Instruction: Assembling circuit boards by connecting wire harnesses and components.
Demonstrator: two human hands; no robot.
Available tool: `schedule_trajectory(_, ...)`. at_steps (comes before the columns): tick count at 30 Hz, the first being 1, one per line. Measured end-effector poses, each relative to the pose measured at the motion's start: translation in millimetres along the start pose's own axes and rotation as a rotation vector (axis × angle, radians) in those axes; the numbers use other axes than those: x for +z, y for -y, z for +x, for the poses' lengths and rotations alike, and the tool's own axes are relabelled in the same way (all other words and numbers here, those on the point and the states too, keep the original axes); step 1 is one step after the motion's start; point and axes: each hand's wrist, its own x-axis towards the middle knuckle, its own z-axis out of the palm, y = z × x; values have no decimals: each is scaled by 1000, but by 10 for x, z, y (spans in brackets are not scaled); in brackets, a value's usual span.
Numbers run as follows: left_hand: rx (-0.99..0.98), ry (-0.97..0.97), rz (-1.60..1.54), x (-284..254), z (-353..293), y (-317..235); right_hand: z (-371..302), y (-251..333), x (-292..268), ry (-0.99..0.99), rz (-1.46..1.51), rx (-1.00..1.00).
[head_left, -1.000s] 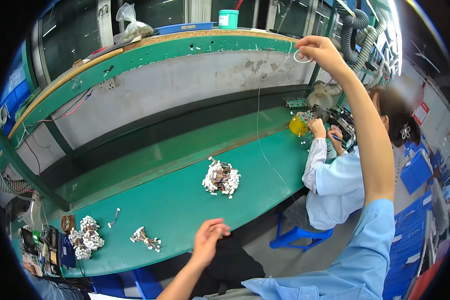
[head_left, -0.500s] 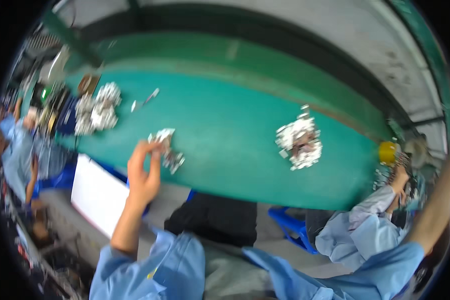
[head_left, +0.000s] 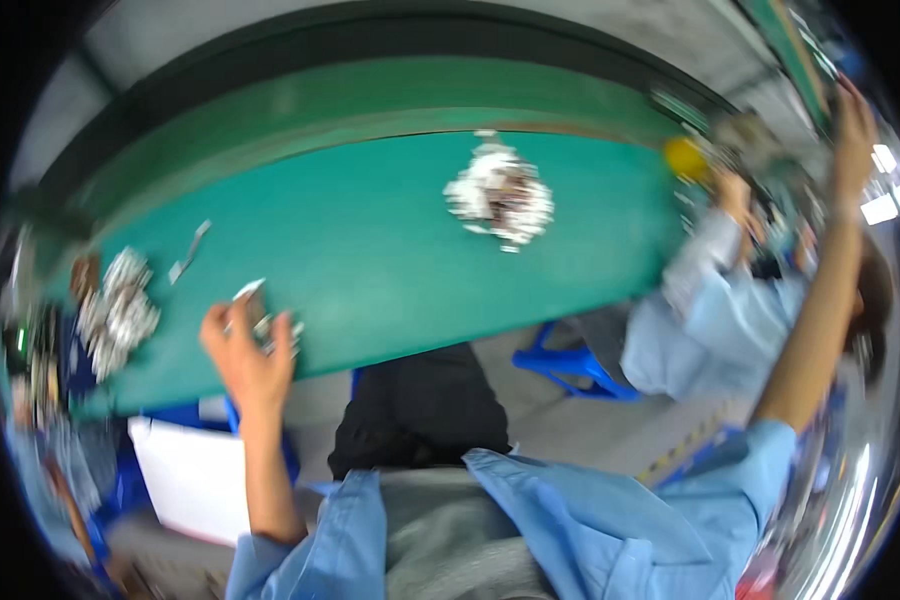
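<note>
My left hand (head_left: pixel 250 358) is over the left part of the green table with its fingers spread. A small heap of white and silvery pieces (head_left: pixel 266 326) lies at its fingertips, partly hidden by the hand. No piece shows clearly gripped. My right arm stretches far out to the right, with my right hand (head_left: pixel 854 140) raised beside a green frame (head_left: pixel 792 50). Blur hides how its fingers are bent and whether they touch the frame. A larger heap of white pieces with brownish parts (head_left: pixel 500 195) sits on the table ahead.
White bundles (head_left: pixel 120 312) and a thin white-tipped item (head_left: pixel 190 252) lie on the table (head_left: pixel 370 240) at left. A co-worker in light blue (head_left: pixel 710 320) works at right near a yellow round thing (head_left: pixel 685 158). A blue stool (head_left: pixel 575 375) and a white board (head_left: pixel 190 480) stand below the table.
The view has swung to the right, so the table's things sit further left. My right hand has come into view, raised at the frame. My left hand's fingers have spread from a near-pinch.
</note>
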Motion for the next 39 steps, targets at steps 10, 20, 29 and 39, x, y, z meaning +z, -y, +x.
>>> schedule_trajectory(10, 257, 156, -128, -253, 277, 396, -1741, 1645, -1044, 77, 389, -146)
schedule_trajectory(20, 154, 42, -3, -214, 210, 664, -2742, 3276, 220, 417, 682, -10)
schedule_trajectory(29, 327, -144, 165, -135, 684, 868, -2799, 3393, 812, 332, 397, -41)
schedule_trajectory(39, 167, -50, 188, 164, 1015, 1107, -2613, 3341, 930, 327, 300, -126)
